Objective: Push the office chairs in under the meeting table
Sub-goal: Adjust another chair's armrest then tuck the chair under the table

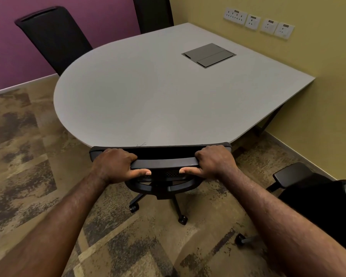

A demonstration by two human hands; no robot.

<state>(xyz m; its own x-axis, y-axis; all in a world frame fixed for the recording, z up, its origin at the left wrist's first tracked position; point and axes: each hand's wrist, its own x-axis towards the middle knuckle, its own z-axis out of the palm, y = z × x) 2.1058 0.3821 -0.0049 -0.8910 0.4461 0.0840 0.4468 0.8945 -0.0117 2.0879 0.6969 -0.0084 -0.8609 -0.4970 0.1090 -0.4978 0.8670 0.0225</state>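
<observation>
A grey meeting table (pixel 148 100) with a rounded near end fills the middle of the head view. A black office chair (pixel 164 162) stands right at its near edge, its backrest top against the tabletop rim and its seat hidden beneath. My left hand (pixel 116 164) grips the left part of the backrest's top bar. My right hand (pixel 214 161) grips the right part. Two black chairs stand at the far side: one (pixel 56 39) at the left, one (pixel 152 15) at the back. Another black chair (pixel 318 196) stands out on the carpet at the right.
A grey cable hatch (pixel 209 54) is set in the tabletop. White wall sockets (pixel 258 23) line the yellow wall on the right. A purple wall runs behind. Patterned brown carpet (pixel 28 146) lies open to the left of the table.
</observation>
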